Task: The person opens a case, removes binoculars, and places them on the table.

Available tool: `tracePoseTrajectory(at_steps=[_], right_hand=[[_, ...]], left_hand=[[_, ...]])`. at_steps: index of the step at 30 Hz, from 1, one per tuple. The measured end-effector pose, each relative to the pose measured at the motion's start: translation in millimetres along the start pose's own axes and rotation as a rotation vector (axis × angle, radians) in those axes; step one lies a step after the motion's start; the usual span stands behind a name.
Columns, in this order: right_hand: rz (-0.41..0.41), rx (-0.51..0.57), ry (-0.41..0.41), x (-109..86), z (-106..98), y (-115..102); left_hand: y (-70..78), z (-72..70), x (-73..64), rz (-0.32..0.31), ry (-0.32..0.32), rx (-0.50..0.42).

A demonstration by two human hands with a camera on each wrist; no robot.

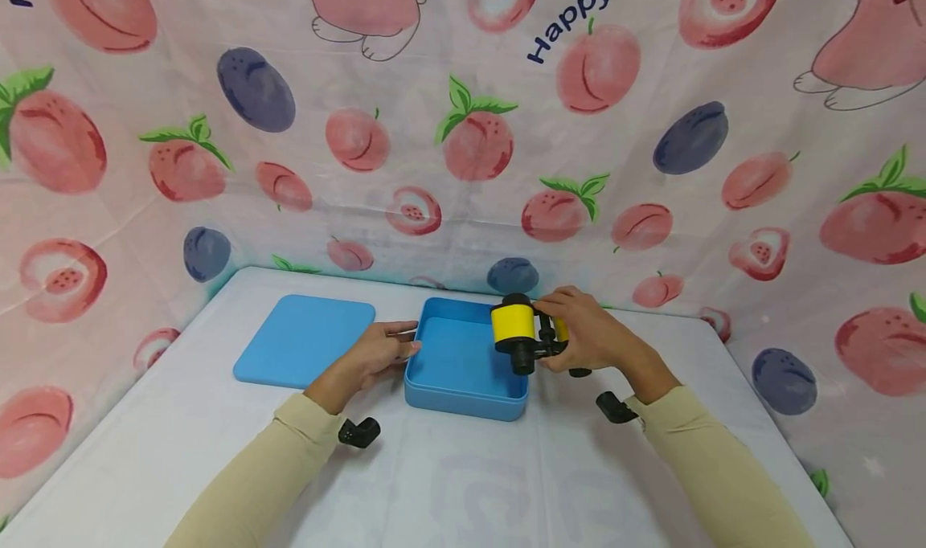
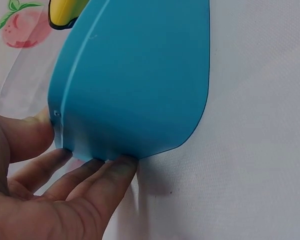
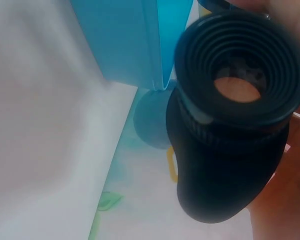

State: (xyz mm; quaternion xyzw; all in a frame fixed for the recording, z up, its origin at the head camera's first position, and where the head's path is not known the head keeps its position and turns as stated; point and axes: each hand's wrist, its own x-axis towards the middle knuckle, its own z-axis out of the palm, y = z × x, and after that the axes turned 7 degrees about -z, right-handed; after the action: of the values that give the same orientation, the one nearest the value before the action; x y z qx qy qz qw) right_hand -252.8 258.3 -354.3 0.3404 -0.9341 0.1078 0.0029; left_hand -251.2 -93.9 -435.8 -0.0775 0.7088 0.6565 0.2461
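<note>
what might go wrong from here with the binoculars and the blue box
The binoculars appear close to the rim of the blue box and might knock it. If the right hand gripping them slips, they could fall. The left hand touches the box's side, so a push might shift it.

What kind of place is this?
Probably an indoor work spot: there's a flat white tabletop, a pale pink, fruit-printed cloth hanging behind it, and an open, rectangular blue box on top.
</note>
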Motion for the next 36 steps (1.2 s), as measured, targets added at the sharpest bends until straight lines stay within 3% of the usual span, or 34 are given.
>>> tracePoseTrajectory(at_steps=[36], right_hand=[[0.054, -0.042, 0.033, -25.5, -12.1, 21.4]], left_hand=[[0.1, 2.0, -2.1, -0.003, 0.021, 0.005]])
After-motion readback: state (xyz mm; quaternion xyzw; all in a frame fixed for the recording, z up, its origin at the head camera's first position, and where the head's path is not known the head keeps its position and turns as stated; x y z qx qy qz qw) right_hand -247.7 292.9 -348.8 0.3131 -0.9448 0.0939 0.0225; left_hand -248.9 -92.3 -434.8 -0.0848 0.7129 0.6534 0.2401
